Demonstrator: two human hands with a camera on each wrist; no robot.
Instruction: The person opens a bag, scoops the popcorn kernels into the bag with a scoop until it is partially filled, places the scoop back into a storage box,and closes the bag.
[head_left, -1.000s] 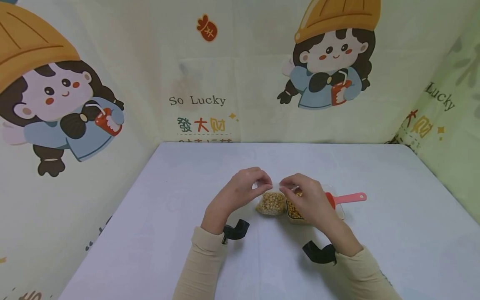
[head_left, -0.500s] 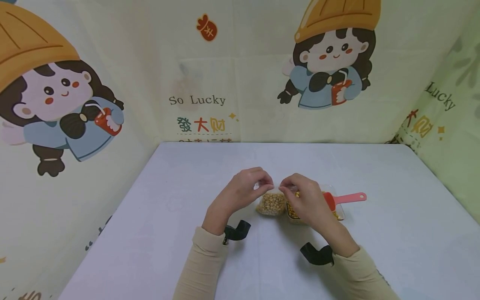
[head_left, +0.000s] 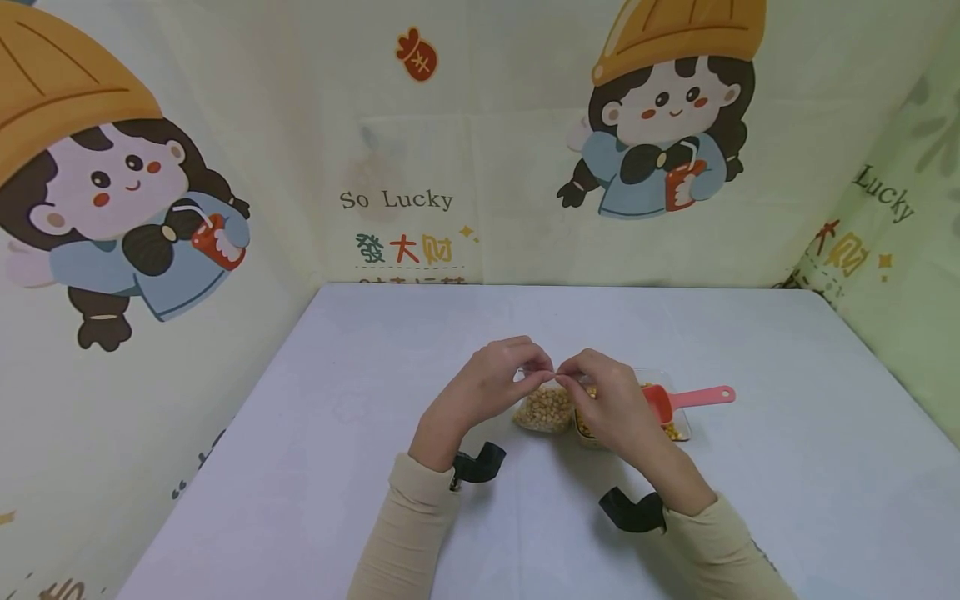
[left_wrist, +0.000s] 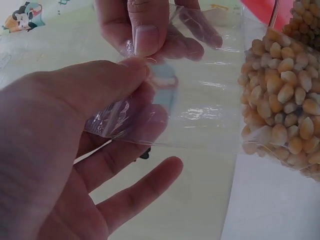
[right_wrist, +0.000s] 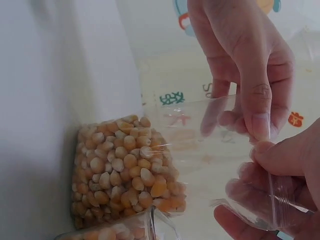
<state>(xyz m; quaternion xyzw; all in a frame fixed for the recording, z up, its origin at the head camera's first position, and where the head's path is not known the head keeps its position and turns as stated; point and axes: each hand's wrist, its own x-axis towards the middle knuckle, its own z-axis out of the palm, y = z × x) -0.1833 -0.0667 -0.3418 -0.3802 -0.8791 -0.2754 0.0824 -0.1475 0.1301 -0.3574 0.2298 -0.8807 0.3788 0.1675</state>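
Note:
A clear zip bag (left_wrist: 210,95) with corn kernels (left_wrist: 280,90) in its lower part stands upright on the table. My left hand (head_left: 491,379) pinches its top edge between thumb and fingers. My right hand (head_left: 611,400) pinches the same edge, and in the left wrist view the two thumb tips meet at the strip. Seen from the right wrist, the zip strip (right_wrist: 272,200) runs down from the thumbs, and some fingers lie behind the clear film. Beside the bag is a clear container (head_left: 588,440) of corn kernels, partly hidden by my right hand.
A red scoop (head_left: 660,404) rests at the container, its handle (head_left: 705,396) pointing right. A clear edge (head_left: 684,429) and more kernels show beneath it. The white table (head_left: 337,433) backs onto a printed cloth wall (head_left: 517,167).
My left hand has shifted slightly right along the bag's top, closing the gap to the right hand. The right hand has moved slightly left. The bag stays in place.

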